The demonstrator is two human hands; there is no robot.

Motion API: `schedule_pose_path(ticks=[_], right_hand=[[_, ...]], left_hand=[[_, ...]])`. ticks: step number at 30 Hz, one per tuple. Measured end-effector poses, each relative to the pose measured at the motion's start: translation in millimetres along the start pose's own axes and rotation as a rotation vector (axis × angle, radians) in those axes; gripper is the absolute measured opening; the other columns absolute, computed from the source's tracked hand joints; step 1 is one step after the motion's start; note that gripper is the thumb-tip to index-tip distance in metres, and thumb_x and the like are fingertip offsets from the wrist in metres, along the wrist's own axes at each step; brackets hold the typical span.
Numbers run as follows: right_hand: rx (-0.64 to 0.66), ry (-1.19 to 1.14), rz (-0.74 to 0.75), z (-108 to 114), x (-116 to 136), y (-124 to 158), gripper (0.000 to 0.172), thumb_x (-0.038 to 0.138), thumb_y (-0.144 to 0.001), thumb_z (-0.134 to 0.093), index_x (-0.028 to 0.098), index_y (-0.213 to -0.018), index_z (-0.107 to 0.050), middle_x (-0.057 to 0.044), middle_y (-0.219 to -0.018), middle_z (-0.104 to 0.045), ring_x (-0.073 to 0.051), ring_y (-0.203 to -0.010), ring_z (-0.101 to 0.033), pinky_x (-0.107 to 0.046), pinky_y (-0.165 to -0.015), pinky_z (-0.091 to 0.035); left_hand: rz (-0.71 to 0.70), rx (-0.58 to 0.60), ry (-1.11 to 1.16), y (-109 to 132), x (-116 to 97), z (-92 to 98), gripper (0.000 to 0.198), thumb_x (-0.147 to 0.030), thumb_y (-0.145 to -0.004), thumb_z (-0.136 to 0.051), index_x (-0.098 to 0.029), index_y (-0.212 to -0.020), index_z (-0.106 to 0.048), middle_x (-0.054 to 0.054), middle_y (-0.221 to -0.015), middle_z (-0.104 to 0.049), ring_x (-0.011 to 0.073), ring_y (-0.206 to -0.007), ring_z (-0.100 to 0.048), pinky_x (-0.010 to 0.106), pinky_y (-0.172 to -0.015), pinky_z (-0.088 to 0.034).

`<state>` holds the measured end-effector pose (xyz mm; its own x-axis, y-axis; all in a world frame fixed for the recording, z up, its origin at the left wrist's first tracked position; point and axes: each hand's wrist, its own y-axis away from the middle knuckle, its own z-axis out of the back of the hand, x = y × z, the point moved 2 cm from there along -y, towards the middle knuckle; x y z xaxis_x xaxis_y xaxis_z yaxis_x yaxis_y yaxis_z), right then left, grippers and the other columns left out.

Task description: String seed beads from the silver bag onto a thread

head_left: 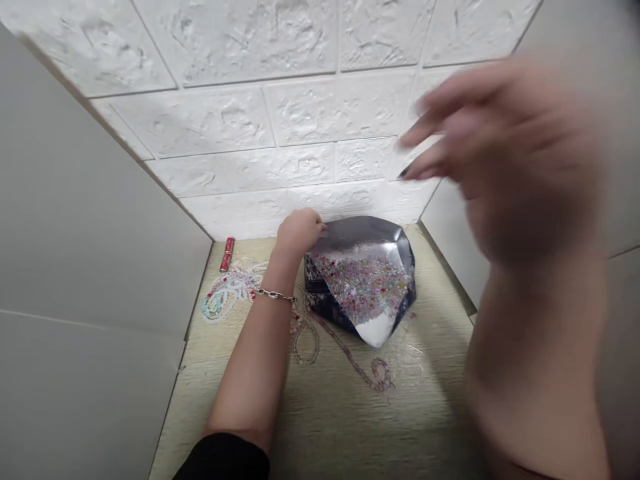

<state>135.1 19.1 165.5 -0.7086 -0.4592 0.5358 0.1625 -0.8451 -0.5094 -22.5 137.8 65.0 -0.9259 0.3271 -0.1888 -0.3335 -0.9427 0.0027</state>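
Note:
Against the far wall, my left hand (pixel 300 230) is closed on the upper left rim of an opened bag with a silvery inside (pixel 363 232). Many small mixed-colour beads (pixel 367 287) lie in the bag. My right hand (pixel 505 147) is raised high at the right, well apart from the bag and smeared by motion. Its fingers are bent, with thumb and fingertips near one another; whether they hold anything cannot be made out. A pink bead strand (pixel 355 363) trails on the table in front of the bag. My left forearm partly covers other strands.
White and pale-blue bead strands (pixel 220 300) lie left of my forearm. Behind them are red batteries (pixel 227 255). Grey panels (pixel 90 267) flank the wooden table (pixel 330 420), and a white brick-patterned wall (pixel 300 113) closes off the back.

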Motion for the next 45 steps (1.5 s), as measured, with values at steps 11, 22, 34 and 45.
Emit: schedule_pose_path(ticks=[11,22,34,45], right_hand=[[0.867,0.482,-0.411,-103.9,-91.7,-13.4,0.029,0.019,-0.066,-0.058,0.015,-0.094,-0.066,-0.010,-0.096,-0.064,-0.020,-0.084,-0.059,-0.029,-0.069,-0.045],[0.895,0.528,-0.440,-127.1,-82.4,-4.4,0.037,0.009,-0.069,-0.050,0.009,-0.104,-0.063,-0.018,-0.094,-0.064,-0.024,-0.084,-0.061,-0.030,-0.066,-0.047],[0.996,-0.088,-0.011,-78.6,-37.5,-9.9,0.060,0.045,-0.067,-0.057,0.025,-0.123,-0.048,-0.002,-0.108,-0.060,-0.015,-0.089,-0.057,-0.022,-0.073,-0.043],[1.026,-0.006,-0.024,-67.6,-20.5,-8.8,0.026,0.032,-0.078,-0.046,0.016,-0.079,-0.066,-0.001,-0.068,-0.061,-0.009,-0.057,-0.050,-0.023,-0.054,-0.034]], left_hand=[[0.035,0.057,0.004,7.6,-0.4,6.5,0.033,-0.029,-0.075,-0.049,-0.011,-0.100,-0.061,0.015,-0.101,-0.063,0.0205,-0.087,-0.056,0.029,-0.071,-0.042],[-0.043,0.245,-0.117,33.8,-27.1,34.0,0.033,-0.028,-0.081,-0.035,-0.010,-0.081,-0.062,0.014,-0.083,-0.063,0.0197,-0.074,-0.055,0.029,-0.065,-0.038],[-0.309,-0.105,0.644,51.2,-55.3,62.0,0.029,-0.030,-0.086,-0.030,-0.016,-0.067,-0.048,-0.001,-0.059,-0.041,0.0064,-0.056,-0.045,0.020,-0.055,-0.038],[-0.244,-0.344,1.840,74.7,-53.9,100.0,0.023,-0.024,-0.089,-0.037,-0.017,-0.067,-0.037,-0.006,-0.055,-0.016,0.0012,-0.040,-0.013,0.012,-0.030,-0.006]])
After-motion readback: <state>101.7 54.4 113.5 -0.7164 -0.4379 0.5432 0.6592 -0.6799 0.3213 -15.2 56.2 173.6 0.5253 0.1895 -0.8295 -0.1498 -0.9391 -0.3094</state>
